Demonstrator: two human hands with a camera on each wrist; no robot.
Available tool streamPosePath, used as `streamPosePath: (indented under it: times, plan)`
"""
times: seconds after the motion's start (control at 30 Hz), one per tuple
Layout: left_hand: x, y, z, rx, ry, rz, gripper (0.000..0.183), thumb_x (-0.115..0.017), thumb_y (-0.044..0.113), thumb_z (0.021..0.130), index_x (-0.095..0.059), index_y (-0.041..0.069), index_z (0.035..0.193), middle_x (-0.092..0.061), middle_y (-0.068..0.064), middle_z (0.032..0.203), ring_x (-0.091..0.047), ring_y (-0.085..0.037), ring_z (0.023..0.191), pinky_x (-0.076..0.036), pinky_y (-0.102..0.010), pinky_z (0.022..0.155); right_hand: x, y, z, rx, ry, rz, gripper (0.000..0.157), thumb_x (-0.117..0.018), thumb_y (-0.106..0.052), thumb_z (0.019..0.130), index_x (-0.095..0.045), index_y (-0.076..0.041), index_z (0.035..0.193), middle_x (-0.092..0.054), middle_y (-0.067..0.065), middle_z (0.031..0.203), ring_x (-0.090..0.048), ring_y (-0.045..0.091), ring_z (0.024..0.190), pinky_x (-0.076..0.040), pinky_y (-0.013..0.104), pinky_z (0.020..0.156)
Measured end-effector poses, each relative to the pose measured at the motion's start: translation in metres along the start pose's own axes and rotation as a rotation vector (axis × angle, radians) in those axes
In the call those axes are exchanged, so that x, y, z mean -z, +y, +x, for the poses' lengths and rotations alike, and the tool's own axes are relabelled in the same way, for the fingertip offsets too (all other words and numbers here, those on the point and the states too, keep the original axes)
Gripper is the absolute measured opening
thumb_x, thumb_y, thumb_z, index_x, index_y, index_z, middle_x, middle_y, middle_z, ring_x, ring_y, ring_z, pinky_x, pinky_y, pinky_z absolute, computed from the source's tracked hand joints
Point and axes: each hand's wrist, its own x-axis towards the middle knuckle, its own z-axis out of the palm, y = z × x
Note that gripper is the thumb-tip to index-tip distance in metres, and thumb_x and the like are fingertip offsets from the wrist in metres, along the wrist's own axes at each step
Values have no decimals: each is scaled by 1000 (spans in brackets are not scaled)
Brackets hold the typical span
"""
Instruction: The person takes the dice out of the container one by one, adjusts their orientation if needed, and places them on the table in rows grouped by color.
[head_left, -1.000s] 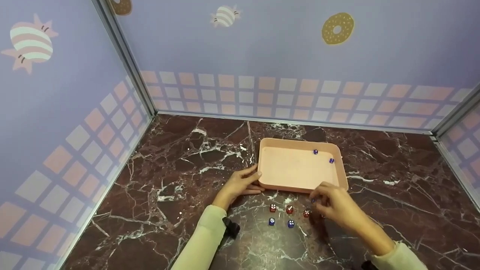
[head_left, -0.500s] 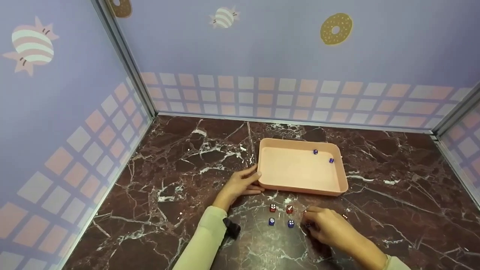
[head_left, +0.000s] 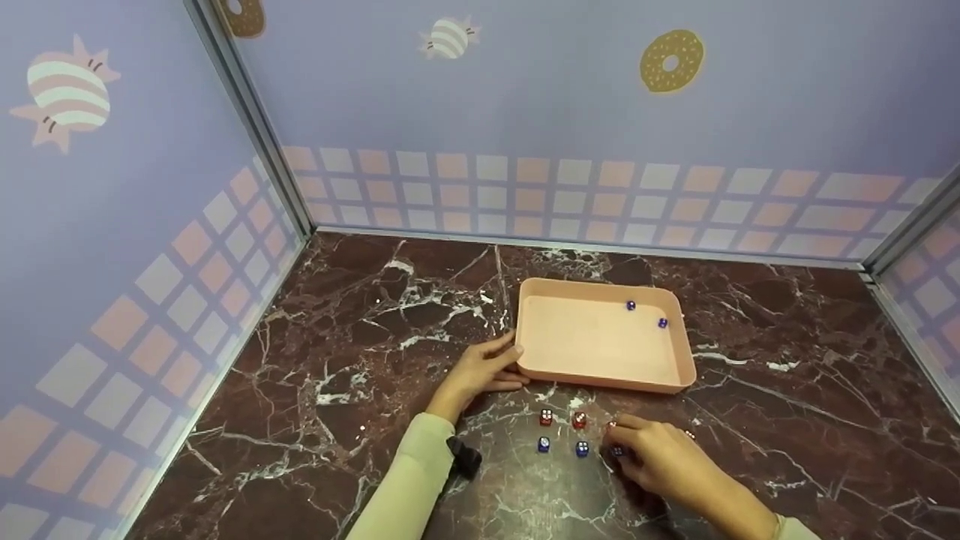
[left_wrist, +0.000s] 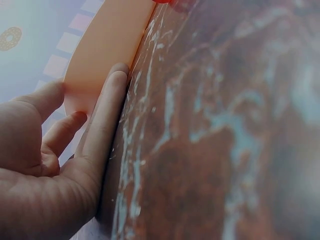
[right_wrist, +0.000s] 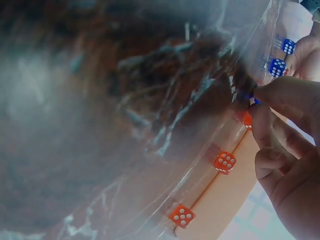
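My left hand (head_left: pixel 484 367) rests against the left end of a peach tray (head_left: pixel 600 381), its fingers touching the outer wall; the left wrist view shows one finger lying along the tray's base (left_wrist: pixel 107 37). Low on the table, my right hand (head_left: pixel 664 454) pinches a blue die (head_left: pixel 617 451) between thumb and fingertips. A red die (head_left: pixel 612 426) sits right beside those fingertips. To its left stand two red dice (head_left: pixel 546 417), with two blue dice (head_left: pixel 544 444) in front of them. Two more blue dice (head_left: pixel 631 305) lie inside the tray, towards its right end.
Past the right hand, a red die (head_left: pixel 690 434) shows partly; the right wrist view gives two red dice (right_wrist: pixel 225 162) on that side. The dark marbled tabletop (head_left: pixel 360 315) is bounded by patterned panels (head_left: pixel 480 97) behind and at both sides.
My right hand has come down from the tray's front right edge to the table beside the red die, carrying the blue die. Since half a second ago it has barely moved. The left hand stays put.
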Motion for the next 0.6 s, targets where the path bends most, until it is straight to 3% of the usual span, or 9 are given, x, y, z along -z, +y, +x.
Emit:
streamPosePath:
  times: [0.17, 0.37, 0.53, 0.6]
  plan:
    - [-1, -1, -1, 3, -7, 1, 61, -65, 18, 108, -40, 6, 162, -73, -31, 106, -79, -34, 89, -70, -41, 86, 8, -1, 0, -11, 14, 19, 30, -89, -9, 77, -78, -24, 101, -70, -10, 100, -67, 8, 75, -58, 31, 55]
    - [0, -3, -2, 13, -15, 12, 60, -65, 18, 108, -40, 6, 162, -72, -34, 114, -79, -36, 92, -70, -41, 87, 19, 4, 10, -56, 125, 87, 15, -87, -14, 84, -78, -18, 95, -69, -9, 86, -57, 2, 63, -50, 20, 51]
    - [1, -1, -2, 14, -4, 8, 61, -65, 19, 108, -41, 7, 162, -68, -34, 125, -79, -39, 95, -69, -40, 88, 31, 26, 31, -161, 235, 101, 12, -83, -7, 88, -78, -18, 88, -71, -11, 83, -57, 2, 66, -55, 22, 57]
    - [2, 2, -1, 13, -5, 14, 61, -66, 20, 108, -41, 7, 162, -67, -33, 130, -79, -39, 96, -69, -40, 89, 33, 43, 39, -202, 313, 75, 12, -82, -5, 88, -78, -16, 85, -72, -7, 81, -55, 2, 62, -52, 22, 54]
